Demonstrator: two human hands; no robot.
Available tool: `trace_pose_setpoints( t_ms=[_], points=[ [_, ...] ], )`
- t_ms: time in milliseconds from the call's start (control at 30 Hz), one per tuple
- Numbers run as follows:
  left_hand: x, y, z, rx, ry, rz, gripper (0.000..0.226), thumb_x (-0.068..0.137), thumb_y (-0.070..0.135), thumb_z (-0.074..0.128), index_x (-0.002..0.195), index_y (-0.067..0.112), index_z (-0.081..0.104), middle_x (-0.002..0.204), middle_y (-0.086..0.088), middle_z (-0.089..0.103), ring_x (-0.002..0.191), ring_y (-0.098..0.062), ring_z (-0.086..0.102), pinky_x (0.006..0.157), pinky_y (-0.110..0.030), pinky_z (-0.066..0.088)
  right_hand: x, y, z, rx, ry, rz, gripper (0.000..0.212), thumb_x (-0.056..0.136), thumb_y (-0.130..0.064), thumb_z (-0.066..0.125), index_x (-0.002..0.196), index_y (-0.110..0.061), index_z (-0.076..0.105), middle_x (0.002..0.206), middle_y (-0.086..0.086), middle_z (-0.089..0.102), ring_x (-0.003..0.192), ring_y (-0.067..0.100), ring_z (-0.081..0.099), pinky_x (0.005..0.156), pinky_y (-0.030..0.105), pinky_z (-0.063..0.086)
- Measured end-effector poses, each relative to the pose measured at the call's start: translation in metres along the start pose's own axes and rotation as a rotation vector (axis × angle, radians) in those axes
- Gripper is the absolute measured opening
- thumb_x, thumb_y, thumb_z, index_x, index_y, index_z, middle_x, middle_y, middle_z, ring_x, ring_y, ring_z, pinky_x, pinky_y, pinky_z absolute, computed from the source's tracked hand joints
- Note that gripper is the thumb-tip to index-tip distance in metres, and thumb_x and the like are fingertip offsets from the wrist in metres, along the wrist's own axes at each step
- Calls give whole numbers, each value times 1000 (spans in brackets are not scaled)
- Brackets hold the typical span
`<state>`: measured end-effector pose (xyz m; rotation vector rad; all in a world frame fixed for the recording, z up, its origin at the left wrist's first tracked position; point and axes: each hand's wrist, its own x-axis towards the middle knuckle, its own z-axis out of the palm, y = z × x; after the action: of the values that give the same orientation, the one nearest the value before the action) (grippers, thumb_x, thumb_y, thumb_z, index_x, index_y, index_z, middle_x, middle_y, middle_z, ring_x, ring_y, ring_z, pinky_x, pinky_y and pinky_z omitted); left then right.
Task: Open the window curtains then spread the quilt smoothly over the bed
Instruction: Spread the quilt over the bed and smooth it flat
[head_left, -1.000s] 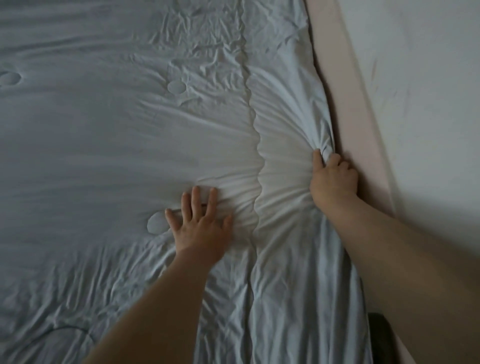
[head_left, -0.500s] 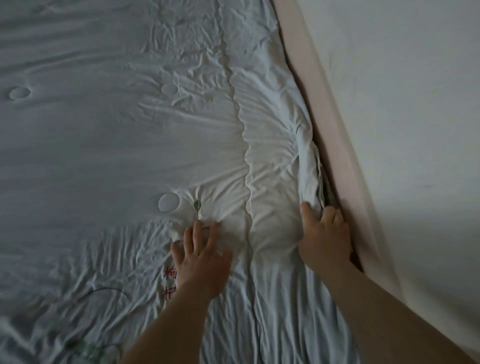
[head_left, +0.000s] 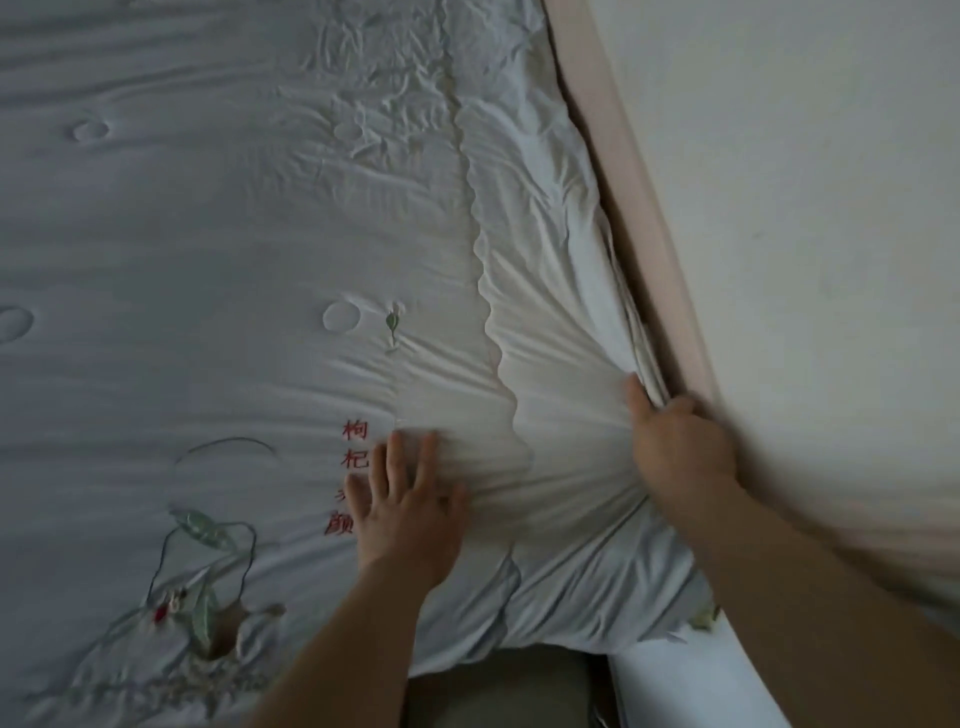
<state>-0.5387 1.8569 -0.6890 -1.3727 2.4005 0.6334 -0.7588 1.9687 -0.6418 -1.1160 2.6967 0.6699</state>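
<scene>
Right of the right hand (head_left: 680, 447) run a pink bed rail (head_left: 631, 171) and white wall (head_left: 810, 208). Its fingers grip the pale embroidered quilt (head_left: 208, 234) at the edge; the left hand (head_left: 410, 514) presses flat, fingers spread, on radiating wrinkles.

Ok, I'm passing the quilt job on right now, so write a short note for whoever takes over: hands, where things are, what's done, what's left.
Left hand: open, flat on the quilt beside the red characters.
Right hand: grips the quilt's edge by the pink strip along the wall; folds fan out from the grip.
Done: quilt covers the bed area in view.
Left: flatten those folds and the crumpled patch farther up, probably by easing the edge outward while smoothing with the flat hand.
Curtains: not in view, cannot tell.
</scene>
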Motion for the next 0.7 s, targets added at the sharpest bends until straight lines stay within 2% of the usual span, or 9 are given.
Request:
trace_pose_setpoints(
  t_ms=[67, 167, 233, 367, 500, 567, 633, 700],
  points=[
    [-16, 5, 8, -19, 14, -2, 65, 94, 59, 17, 148, 40, -15, 158, 1, -21, 145, -21, -20, 117, -49, -10, -7, 0, 0, 40, -41, 18, 59, 98, -11, 23, 152, -26, 7, 130, 25, 41, 94, 30, 64, 76, 35, 52],
    [-32, 1, 17, -18, -16, 7, 65, 95, 57, 17, 147, 38, -18, 157, -1, -23, 145, -23, -20, 118, -49, -8, -25, -10, 8, 87, -29, 25, 60, 98, -10, 25, 152, -21, 3, 138, 29, 30, 99, 35, 63, 76, 42, 53],
    [-49, -8, 24, -18, -50, -13, 66, 95, 57, 18, 146, 38, -19, 157, -1, -24, 145, -24, -19, 118, -49, -6, -37, -12, 13, 144, -26, 25, 58, 97, -10, 27, 151, -21, 7, 137, 27, 31, 100, 39, 61, 76, 44, 52],
    [-79, -22, 32, -48, -64, -88, 68, 95, 56, 23, 147, 38, -18, 158, 0, -22, 146, -23, -18, 118, -49, -6, -66, -12, 15, 303, 128, 23, 51, 93, -17, 41, 141, -19, 25, 117, 22, 41, 92, 37, 57, 73, 39, 47],
    [-95, -25, 32, -82, -62, -117, 68, 95, 55, 25, 149, 37, -12, 159, 0, -17, 146, -22, -17, 118, -48, -5, -99, -9, 24, 385, 229, -16, 63, 77, -24, 58, 137, -15, 38, 104, 21, 45, 88, 37, 51, 76, 39, 44],
    [-101, -24, 32, -83, -64, -126, 68, 95, 55, 24, 150, 35, -12, 159, -1, -18, 146, -23, -17, 118, -48, -5, -114, -9, 30, 443, 199, -33, 70, 76, -24, 60, 140, -16, 34, 111, 22, 44, 90, 37, 53, 77, 37, 45],
    [-107, -22, 32, -76, -73, -132, 67, 96, 55, 22, 150, 33, -12, 159, -2, -18, 146, -23, -18, 118, -48, -6, -126, -9, 37, 521, 109, -56, 74, 80, -22, 60, 145, -24, 24, 128, 22, 35, 99, 38, 55, 78, 34, 47],
    [-112, -16, 34, -68, -82, -123, 67, 96, 55, 21, 150, 33, -11, 159, -3, -18, 146, -23, -17, 118, -47, -6, -134, -9, 43, 596, 20, -71, 75, 86, -15, 53, 148, -33, 14, 135, 21, 30, 102, 37, 56, 79, 33, 47]
  ],
)
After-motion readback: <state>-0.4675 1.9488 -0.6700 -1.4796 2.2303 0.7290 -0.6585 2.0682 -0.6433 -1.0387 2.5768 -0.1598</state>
